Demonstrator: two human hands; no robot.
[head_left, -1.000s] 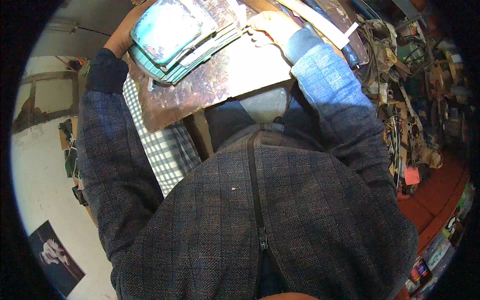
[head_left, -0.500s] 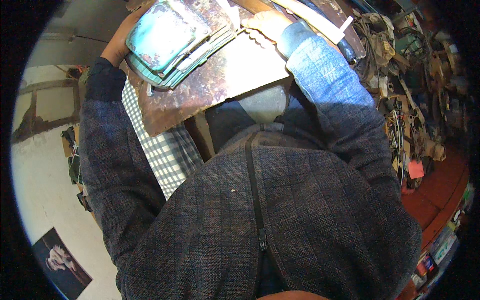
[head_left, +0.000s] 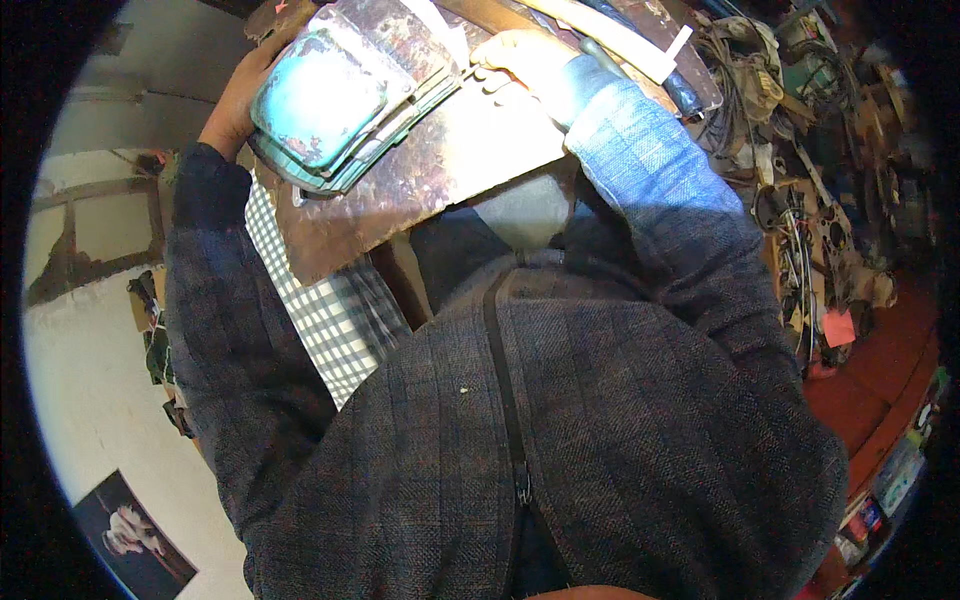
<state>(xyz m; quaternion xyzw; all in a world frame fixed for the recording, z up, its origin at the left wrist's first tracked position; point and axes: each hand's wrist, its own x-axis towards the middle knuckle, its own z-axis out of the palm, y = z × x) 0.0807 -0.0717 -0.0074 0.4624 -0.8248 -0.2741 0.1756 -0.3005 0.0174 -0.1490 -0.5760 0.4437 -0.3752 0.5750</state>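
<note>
A worn turquoise casing (head_left: 318,98) with paint chipped at its rim and ridged, layered sides lies on a stained brown board (head_left: 375,205). Against its left side is my left hand (head_left: 238,105); the fingers go out of sight behind the casing, so their grip is hidden. Just right of the casing, over the brightly lit part of the board, my right hand (head_left: 525,62) is closed, its fingers curled and the thumb and forefinger pinched towards the casing's edge. Whatever is between those fingertips is too small and washed out by glare to make out.
Beyond my right hand lie a long pale strip (head_left: 600,35) and a dark blue tool handle (head_left: 683,98). Tangled cables and metal parts (head_left: 745,75) are heaped on the right. A checked cloth (head_left: 325,310) hangs below the board's left edge.
My right hand has shifted slightly left and down, staying closed by the casing's right edge. The left hand stays against the casing. The whole view has tilted a little.
</note>
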